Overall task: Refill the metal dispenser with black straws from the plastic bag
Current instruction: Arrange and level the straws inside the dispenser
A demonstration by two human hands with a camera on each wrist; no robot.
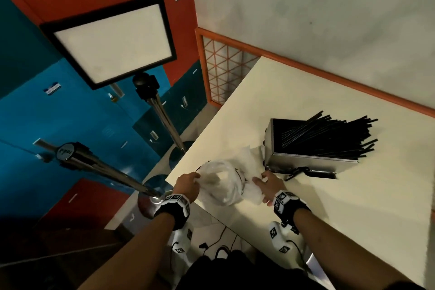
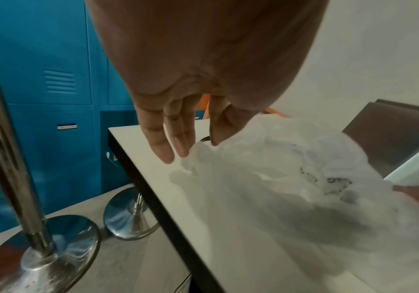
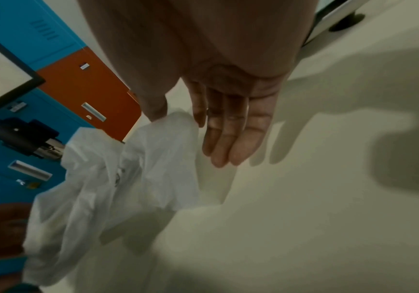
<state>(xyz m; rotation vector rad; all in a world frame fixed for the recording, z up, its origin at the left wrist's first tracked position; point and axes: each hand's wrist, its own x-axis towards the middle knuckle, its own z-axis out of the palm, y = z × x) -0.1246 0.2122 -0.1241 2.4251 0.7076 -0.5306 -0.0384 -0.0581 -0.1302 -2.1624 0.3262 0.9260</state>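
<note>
Thin white plastic is all that sits between the two hands: the plastic bag (image 1: 223,183) lies crumpled near the tabletop's (image 1: 353,207) left edge and looks empty. The left hand (image 1: 187,186) has its grip on the bag's left rim, thumb and a finger pinching the film while the other fingers (image 2: 161,146) hang straight. To the right, the right hand (image 1: 270,185) pinches the other side between thumb and forefinger, the remaining fingers straight and relaxed above the tabletop. Further right stands the metal dispenser (image 1: 310,160), its top open, with the black straws (image 1: 329,139) heaped in it at a slant, their ends fanning out well past its right side.

The heap is the risk, I judge: loose and unlevelled, it could spill onto the tabletop if the dispenser is bumped, or jam a lid. The light bag could also slide off the near edge once let go.

Only the head view shows the straws and how they overhang. The left wrist view alone shows faint dark print on the bag and the dark tabletop edge below it. The right wrist view best shows that pinch.
</note>
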